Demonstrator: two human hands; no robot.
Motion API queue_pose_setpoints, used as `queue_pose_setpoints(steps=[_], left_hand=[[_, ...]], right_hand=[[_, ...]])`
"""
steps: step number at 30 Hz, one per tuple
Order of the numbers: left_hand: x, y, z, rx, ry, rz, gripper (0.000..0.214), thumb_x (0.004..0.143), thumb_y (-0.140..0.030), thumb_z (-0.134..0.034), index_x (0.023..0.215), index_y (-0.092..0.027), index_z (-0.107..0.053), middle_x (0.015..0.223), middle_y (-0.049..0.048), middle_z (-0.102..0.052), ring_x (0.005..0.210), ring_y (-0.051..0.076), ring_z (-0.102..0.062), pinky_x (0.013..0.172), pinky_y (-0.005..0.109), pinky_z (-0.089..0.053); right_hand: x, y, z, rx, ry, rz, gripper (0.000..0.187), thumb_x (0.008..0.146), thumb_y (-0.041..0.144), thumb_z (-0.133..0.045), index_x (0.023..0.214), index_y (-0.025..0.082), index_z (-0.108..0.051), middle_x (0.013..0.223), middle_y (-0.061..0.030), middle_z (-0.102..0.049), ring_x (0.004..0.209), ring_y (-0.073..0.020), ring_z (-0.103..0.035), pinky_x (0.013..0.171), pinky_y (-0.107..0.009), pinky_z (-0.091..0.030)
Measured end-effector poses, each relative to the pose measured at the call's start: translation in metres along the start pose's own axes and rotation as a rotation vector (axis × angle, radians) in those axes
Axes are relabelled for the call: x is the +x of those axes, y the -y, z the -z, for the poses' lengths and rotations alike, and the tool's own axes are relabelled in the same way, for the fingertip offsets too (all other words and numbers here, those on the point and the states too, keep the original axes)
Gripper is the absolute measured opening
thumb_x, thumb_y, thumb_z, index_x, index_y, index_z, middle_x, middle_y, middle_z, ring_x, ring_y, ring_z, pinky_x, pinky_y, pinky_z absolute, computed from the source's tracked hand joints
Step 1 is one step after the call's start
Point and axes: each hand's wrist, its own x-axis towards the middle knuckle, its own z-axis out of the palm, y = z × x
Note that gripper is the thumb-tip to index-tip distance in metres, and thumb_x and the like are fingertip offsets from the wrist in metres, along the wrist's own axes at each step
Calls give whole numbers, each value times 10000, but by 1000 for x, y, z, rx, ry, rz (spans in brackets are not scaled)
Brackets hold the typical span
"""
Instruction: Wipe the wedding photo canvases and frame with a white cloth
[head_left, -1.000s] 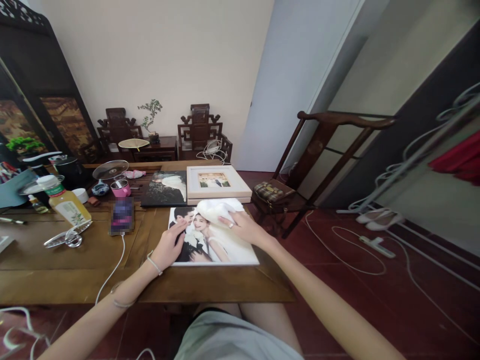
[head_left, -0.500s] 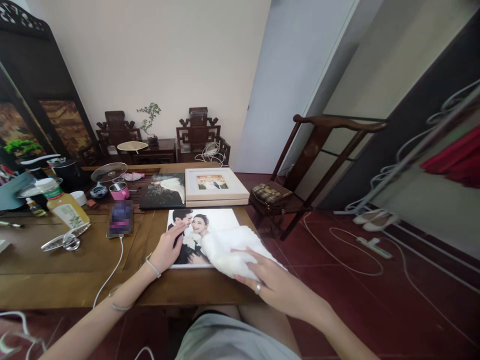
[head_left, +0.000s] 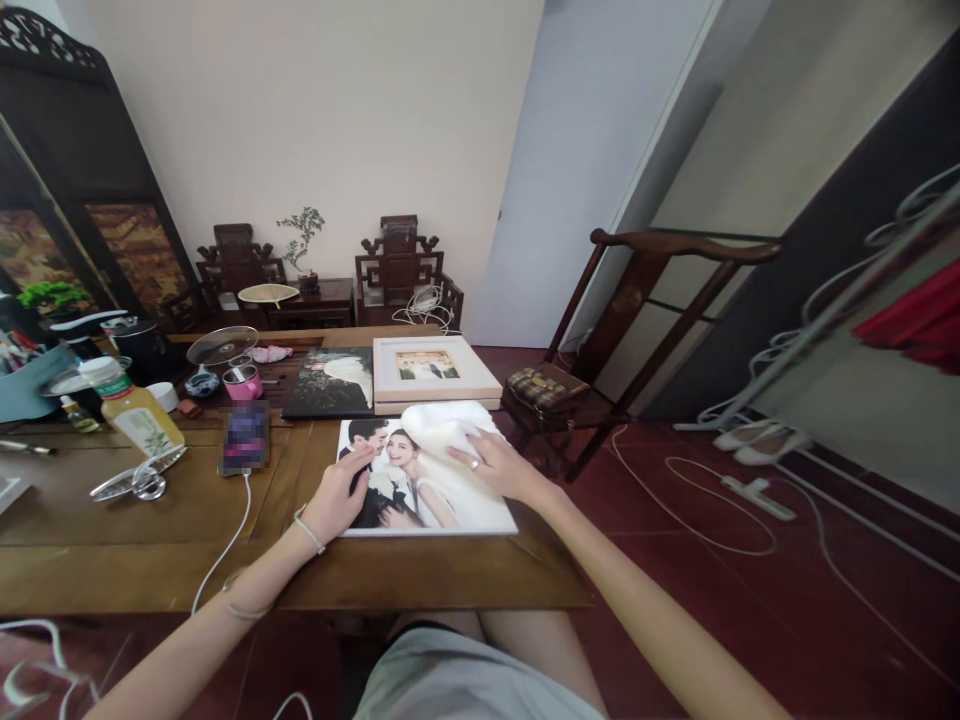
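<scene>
A large wedding photo print [head_left: 442,505] lies flat near the front edge of the wooden table [head_left: 315,580]. On its left part rests my left hand [head_left: 345,490], fingers stretched out and holding nothing. My right hand [head_left: 495,462] presses a white fluffy cloth [head_left: 431,425] onto the upper right of the print, its fingers bent over the cloth. Behind the print are a dark photo panel [head_left: 322,385] and a stack of pale wooden frames [head_left: 439,385], the top one with a small picture in it.
Left on the table are a phone [head_left: 245,437] with a white cable, a bottle of yellow liquid [head_left: 139,415], a metal clip-like object [head_left: 139,478] and a pink cup [head_left: 242,381]. A wooden chair [head_left: 600,390] holding a checked bag [head_left: 540,386] stands beyond the right edge.
My right hand has moved the cloth up and away from me, from the print's lower right to its upper right, uncovering the lower right part. My left hand stays on the print.
</scene>
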Motion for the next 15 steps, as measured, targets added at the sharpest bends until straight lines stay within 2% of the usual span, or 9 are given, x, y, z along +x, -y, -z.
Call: queue_pose_setpoints(steps=[4,7,11,15], left_hand=[[-1,2,-2,-2,-11,-3,397,871,-180,-407,1226,-184,-585,1293,67,-579,1249,209,-492,1074,416,-377],[-1,3,-3,-3,-13,0,396,873,-183,-405,1226,-175,-585,1297,73,-576,1258,205,-483,1079,406,-371],[-1,2,-2,-20,-7,6,389,874,-186,-409,1219,-171,-589,1294,77,-578,1259,212,-481,1079,408,-369],[-1,2,-2,-21,-11,3,378,879,-196,-410,1207,-171,-596,1288,83,-582,1238,218,-504,1072,421,-376]], right_hand=[[-17,9,0,13,33,-87,419,916,469,-392,977,147,-654,1124,-133,-642,1141,-286,-522,988,-412,-370],[-45,22,5,-4,112,-134,457,907,517,-388,970,152,-656,1232,-156,-587,1213,-298,-472,1022,-419,-340],[-83,39,17,25,226,-181,456,890,549,-410,985,187,-670,1303,-138,-547,1277,-301,-411,1040,-429,-332],[-94,47,27,58,294,-166,453,877,563,-429,1003,205,-677,1272,-120,-575,1226,-297,-464,1020,-415,-363]])
